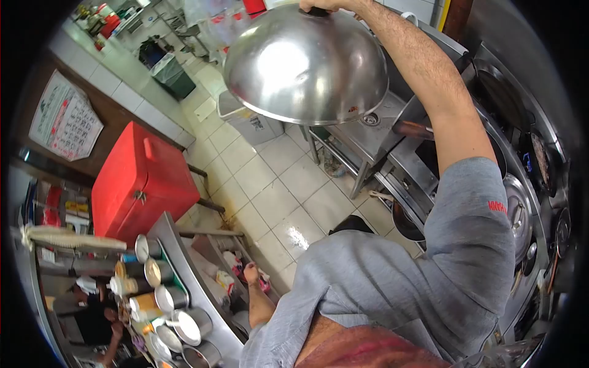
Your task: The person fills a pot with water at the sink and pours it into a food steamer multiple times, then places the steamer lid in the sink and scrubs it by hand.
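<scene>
At the top of the head view, my right hand (pixel 328 5) grips the black knob (pixel 316 11) of a large domed steel wok lid (pixel 307 73). The lid hangs in the air, rim downward, and hides part of the steel counter behind it. My right arm is stretched out in front of me. Low on the left, my left hand (pixel 251 273) hangs with its fingers curled, beside a shelf holding packages (pixel 226 282). Whether anything is inside those fingers is hidden.
A red cooler box (pixel 144 184) stands at left, above a steel counter edge (pixel 202 294) with several metal containers (pixel 175 299). Pans and a stove line (pixel 518 211) run along the right. A grey bin (pixel 251 122) stands on the tiled floor (pixel 276 184). Another person (pixel 92 316) is beyond the counter.
</scene>
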Demonstrator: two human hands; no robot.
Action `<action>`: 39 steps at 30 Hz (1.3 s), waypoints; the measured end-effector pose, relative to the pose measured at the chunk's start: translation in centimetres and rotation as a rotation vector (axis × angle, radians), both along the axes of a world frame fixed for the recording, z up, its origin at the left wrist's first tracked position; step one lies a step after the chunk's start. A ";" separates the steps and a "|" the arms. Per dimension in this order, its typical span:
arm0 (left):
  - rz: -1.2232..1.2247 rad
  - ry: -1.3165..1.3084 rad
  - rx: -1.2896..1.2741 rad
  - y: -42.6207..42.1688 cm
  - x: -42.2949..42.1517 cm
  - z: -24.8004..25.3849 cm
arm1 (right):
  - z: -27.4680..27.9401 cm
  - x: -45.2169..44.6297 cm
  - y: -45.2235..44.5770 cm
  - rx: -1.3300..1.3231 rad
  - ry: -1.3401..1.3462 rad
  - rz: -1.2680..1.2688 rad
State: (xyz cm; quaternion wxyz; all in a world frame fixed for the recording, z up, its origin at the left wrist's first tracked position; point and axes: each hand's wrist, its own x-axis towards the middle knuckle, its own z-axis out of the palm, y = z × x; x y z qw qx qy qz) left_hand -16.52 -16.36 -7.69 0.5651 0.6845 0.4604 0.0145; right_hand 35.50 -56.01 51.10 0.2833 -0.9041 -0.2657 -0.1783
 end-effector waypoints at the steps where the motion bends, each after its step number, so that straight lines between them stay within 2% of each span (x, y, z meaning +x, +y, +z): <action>1: -0.105 0.028 0.229 4.0 2.3 -4.0 | -0.7 2.3 -0.6 0.001 0.000 -0.021; 3: -0.002 -0.024 -0.026 4.6 7.5 -1.8 | -2.2 6.4 -2.0 -0.116 -0.029 -0.067; 4: -0.017 -0.022 -0.025 5.4 9.5 -3.8 | -2.4 7.3 -2.7 -0.143 0.088 -0.126; 6: -0.203 -0.129 0.021 6.4 13.6 -6.6 | -3.9 9.4 -4.1 -0.161 0.188 -0.153; 8: -0.189 0.036 -0.081 1.8 17.6 -4.4 | -6.4 12.9 -6.2 -0.151 0.318 -0.169; 9: -0.328 0.054 -0.032 0.5 19.8 -5.0 | -7.5 14.9 -7.2 -0.111 0.340 -0.177; 10: -0.473 0.070 0.022 0.0 22.2 -6.4 | -8.1 15.6 -7.8 -0.192 0.344 -0.279; 11: -0.332 0.069 -0.136 -1.5 24.9 -6.2 | -9.7 17.5 -9.2 -0.194 0.331 -0.274; 12: -0.522 0.127 -0.080 -2.8 27.5 -3.7 | -10.3 17.5 -9.9 -0.189 0.354 -0.316; 13: -0.556 0.104 -0.077 -4.2 30.0 -1.3 | -10.9 17.3 -10.3 -0.188 0.377 -0.354; 15: -0.587 0.041 -0.105 -3.9 35.6 -2.9 | -13.7 20.1 -12.2 -0.197 0.520 -0.495; 19: -0.647 0.023 -0.085 -1.9 47.2 0.5 | -19.7 23.4 -16.1 -0.162 0.574 -0.541; 22: -0.769 -0.058 0.044 0.1 55.2 2.6 | -21.8 22.7 -16.2 -0.198 0.615 -0.646; 23: -0.795 -0.129 0.064 0.4 58.0 4.4 | -22.3 22.7 -16.3 -0.204 0.619 -0.669; 25: -0.837 -0.207 0.081 0.9 63.9 8.2 | -27.9 24.1 -18.6 -0.130 0.467 -0.764; 27: -0.900 -0.334 0.179 0.5 69.1 11.8 | -27.5 22.6 -16.6 -0.098 0.652 -0.838; 29: -0.928 -0.570 0.243 -1.1 73.8 16.3 | -31.5 22.7 -17.0 -0.176 0.536 -0.825; 31: -1.005 -0.731 0.237 -3.2 78.6 19.8 | -34.2 22.3 -16.2 -0.141 0.593 -0.896; 33: -1.090 -0.747 0.365 -6.8 81.4 25.7 | -37.2 21.7 -15.8 -0.056 0.642 -0.913; 34: -1.132 -0.789 0.367 -8.7 82.8 27.8 | -37.0 21.2 -14.9 -0.053 0.709 -0.925; 36: -1.180 -0.941 0.420 -12.4 85.5 30.1 | -36.9 20.5 -13.2 -0.056 0.808 -0.942; 39: -1.210 -1.170 0.572 -17.5 88.5 32.8 | -40.1 20.6 -13.0 -0.103 0.894 -0.928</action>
